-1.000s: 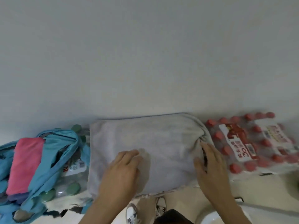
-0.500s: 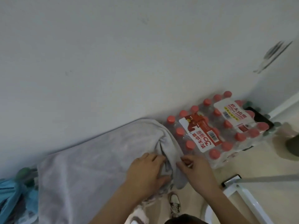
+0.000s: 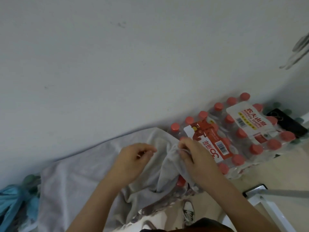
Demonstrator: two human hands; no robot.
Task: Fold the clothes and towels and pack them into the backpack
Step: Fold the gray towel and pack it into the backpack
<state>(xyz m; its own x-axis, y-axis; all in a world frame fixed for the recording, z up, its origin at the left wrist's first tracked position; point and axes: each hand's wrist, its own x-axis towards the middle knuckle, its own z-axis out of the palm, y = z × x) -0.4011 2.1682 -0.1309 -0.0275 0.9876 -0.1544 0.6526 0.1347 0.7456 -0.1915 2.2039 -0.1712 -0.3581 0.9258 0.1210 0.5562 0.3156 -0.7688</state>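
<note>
Grey cloth (image 3: 80,178), towel-like, lies spread over shrink-wrapped bottles against the wall (image 3: 133,64). Its far edge runs along the wall, and its near edge droops off the front of the pack toward the floor (image 3: 284,168). Its right end is bunched where the red-capped bottle pack (image 3: 234,131) shows bare. The right grip (image 3: 197,159) is closed on that bunched end, thumb and fingers pinching a gathered corner raised a little off the pack. The left grip (image 3: 133,163) sits just beside it on the cloth with its fingers curled in. I cannot tell whether it has any fabric pinched.

The step in hand looks like sorting out the right end to begin a fold. It would go best if the bunch were teased apart first, so that each grip holds one true corner and not a wad. The edge between them should then be drawn taut and carried over to the left end, corner to corner. The bottle caps make a lumpy bed, so smoothing should run from the fold outward. The drooping near edge should be kept from dragging.

Blue fabric (image 3: 11,205) lies past the cloth's left end; whether it is the backpack I cannot tell.
</note>
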